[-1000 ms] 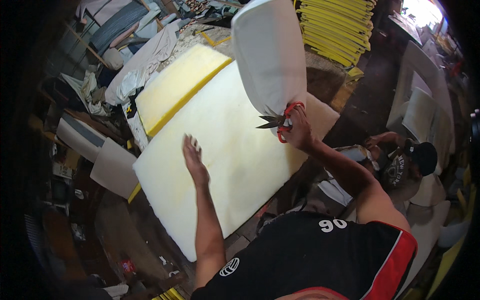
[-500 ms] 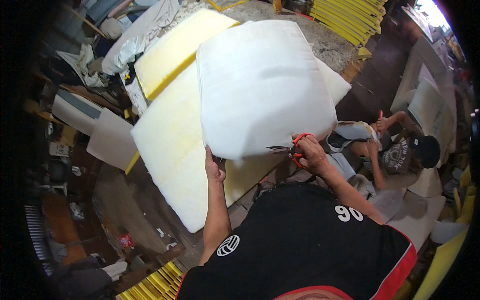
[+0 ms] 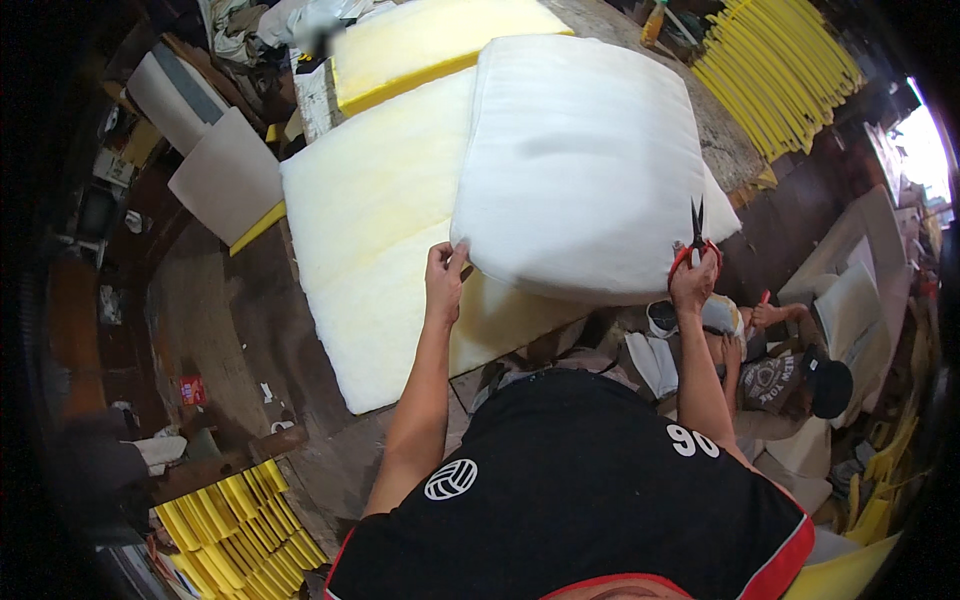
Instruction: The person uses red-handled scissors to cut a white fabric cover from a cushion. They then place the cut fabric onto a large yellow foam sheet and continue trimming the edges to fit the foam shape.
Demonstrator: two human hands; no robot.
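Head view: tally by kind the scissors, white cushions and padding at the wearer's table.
Scissors: 1, in the right hand
White cushion: 1
Wide pale padding sheet: 1
Thick yellow-edged slab: 1
Total: 4

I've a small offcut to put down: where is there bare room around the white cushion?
Left of the white cushion, the pale padding lies bare between the yellow slab and the left hand. It is crowded at the right: the right hand holds red-handled scissors by the cushion's near right corner, and a co-worker is beyond.
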